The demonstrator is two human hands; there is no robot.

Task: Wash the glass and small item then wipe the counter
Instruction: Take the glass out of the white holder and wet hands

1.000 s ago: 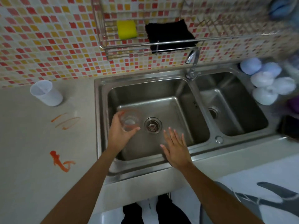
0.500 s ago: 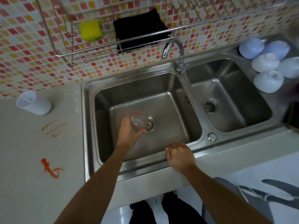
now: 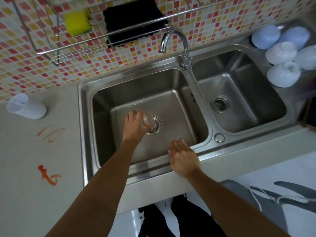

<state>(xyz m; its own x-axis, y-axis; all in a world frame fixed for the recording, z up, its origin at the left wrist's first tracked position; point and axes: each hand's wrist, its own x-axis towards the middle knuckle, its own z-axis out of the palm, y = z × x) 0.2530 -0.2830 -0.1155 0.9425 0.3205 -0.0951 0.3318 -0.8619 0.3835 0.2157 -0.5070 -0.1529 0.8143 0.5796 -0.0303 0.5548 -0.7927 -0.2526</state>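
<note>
Tilting the glass point(image 3: 146, 120) mouth-down over the drain point(image 3: 153, 125) of the left sink basin point(image 3: 119, 93) — likely to tip out orange dregs — the left hand point(image 3: 134, 125) curls its grip around it, while the right hand point(image 3: 183, 158) hovers flat-fingered, holding nothing, above the front rim — seemingly free for the faucet point(image 3: 177, 43).

A home kitchen is indicated: a double steel sink point(image 3: 171, 170), faucet point(image 3: 179, 41) at twelve o'clock, mosaic tiles point(image 3: 25, 65), upturned bowls point(image 3: 282, 76) at two o'clock.
</note>
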